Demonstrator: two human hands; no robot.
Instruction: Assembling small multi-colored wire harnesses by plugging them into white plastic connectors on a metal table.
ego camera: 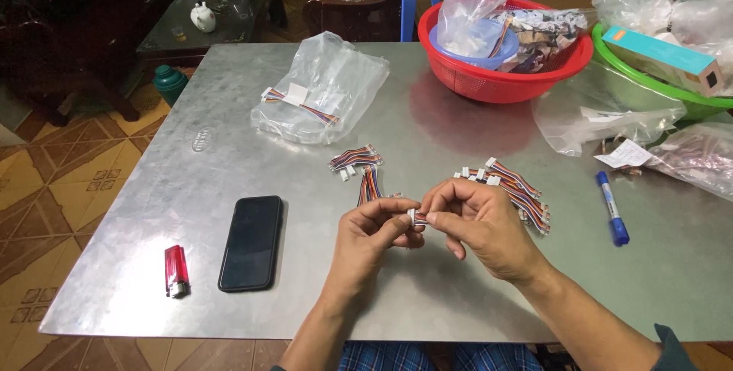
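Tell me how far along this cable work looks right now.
Two lots lie sorted on the table: a small bundle and a bigger pile beside the right hand. In hand: both hands pinch one cable with a white plug, the left hand steadying it. Left: more cables in the clear bag, and seemingly in the bag at the right edge. Which lot is finished cannot be told.

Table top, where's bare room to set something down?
Bare metal lies left of the phone and lighter, and between the marker and the near edge. It's crowded around both hands and the wire bundles, and by the red basket.
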